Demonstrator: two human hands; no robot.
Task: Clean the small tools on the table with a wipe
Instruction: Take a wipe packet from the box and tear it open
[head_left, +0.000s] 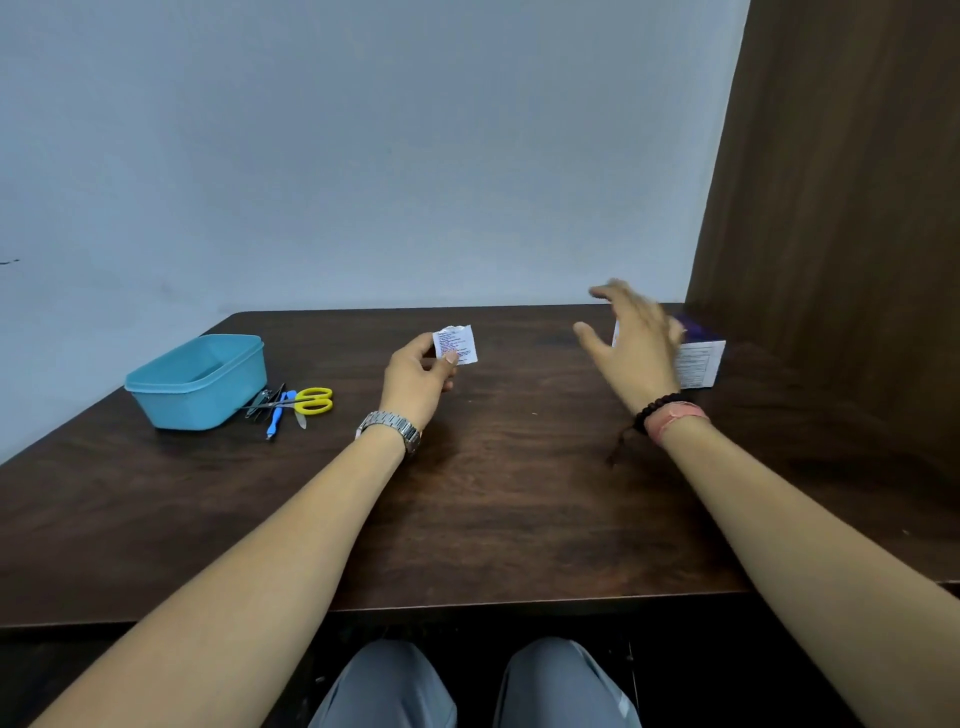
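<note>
at mid tabletop (519, 493), left hand (418, 384) pinches a wipe sachet (456, 344) between thumb and fingers, held upright off the surface, top edge looks torn, probably so the wipe can be pulled out. right hand (636, 343) is blurred, fingers spread and loose, holding nothing, hovering in front of the white-purple box (698, 358) at far right, likely the sachet supply. small tools (291, 405) (yellow scissors, blue-handled pick, clippers) lie bunched just beside the blue tub (200, 382), well left of both hands, nearer the left one, untouched. no cleaning begun yet, by my read.
</note>
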